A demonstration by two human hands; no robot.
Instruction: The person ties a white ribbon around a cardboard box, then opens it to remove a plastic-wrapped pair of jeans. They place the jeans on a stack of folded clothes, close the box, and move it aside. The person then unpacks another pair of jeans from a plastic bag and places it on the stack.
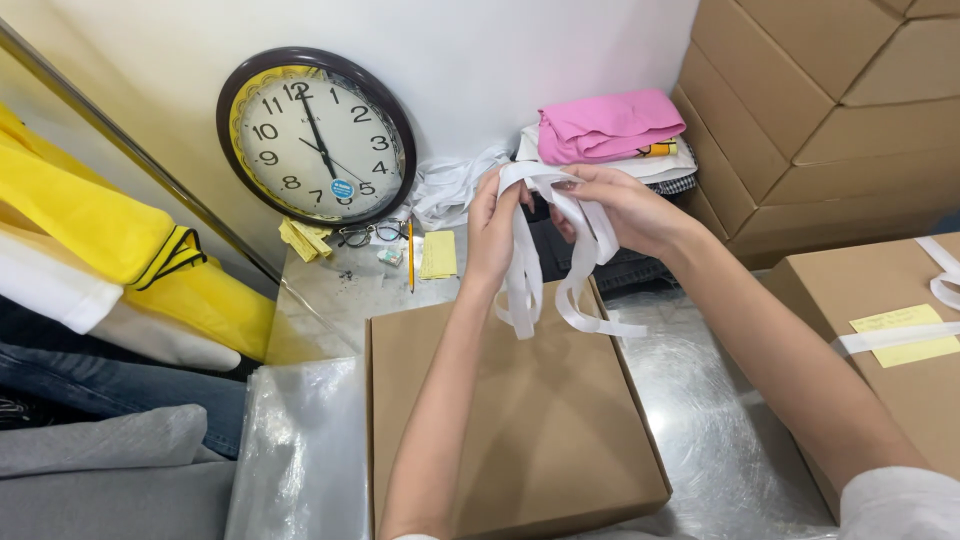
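Observation:
Both hands are raised over a flat brown cardboard box (510,420) lying on the table. My left hand (492,232) and my right hand (625,208) each grip part of a bunch of white ribbon (578,262). The ribbon loops between the two hands and hangs down in strips that reach the top of the box. My forearms stretch across the box lid from the bottom of the view.
A round wall clock (318,138) leans against the white wall beside glasses (372,234), a pencil (411,255) and yellow notes (438,254). Folded pink cloth (610,124) tops a pile. Stacked cartons (840,110) stand right; another taped box (890,350) sits near. Clear plastic sheets (300,450) and yellow garments (110,240) lie left.

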